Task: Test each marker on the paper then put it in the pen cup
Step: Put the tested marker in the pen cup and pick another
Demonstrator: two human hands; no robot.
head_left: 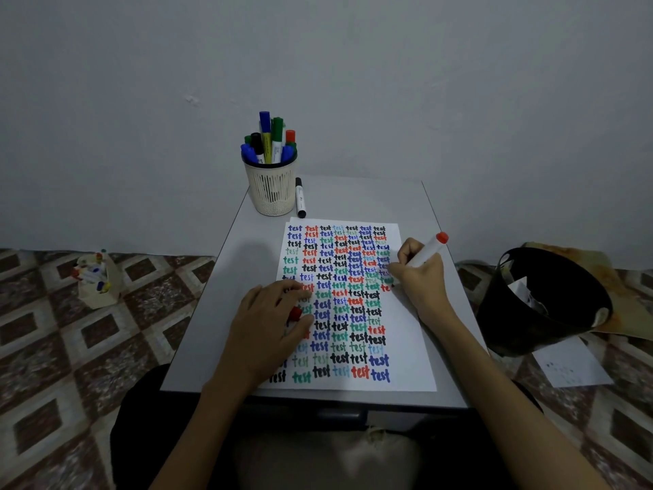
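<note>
A white sheet of paper [406, 348] covered in rows of the word "test" in several colours lies on the small grey table [205, 330]. My right hand [420, 277] grips a red marker [429, 249], its tip on the paper's right edge by a partly written red word. My left hand [268, 320] rests on the paper's left side and holds the red cap [295, 314] under its fingers. A cream mesh pen cup [271, 189] with several markers stands at the table's far left. A black marker [300, 198] lies beside the cup.
A black bin [544, 302] holding crumpled paper stands on the floor to the right, with a loose sheet [572, 366] next to it. On the patterned floor at the left sits a small cream container [97, 277] of more markers. A wall rises behind the table.
</note>
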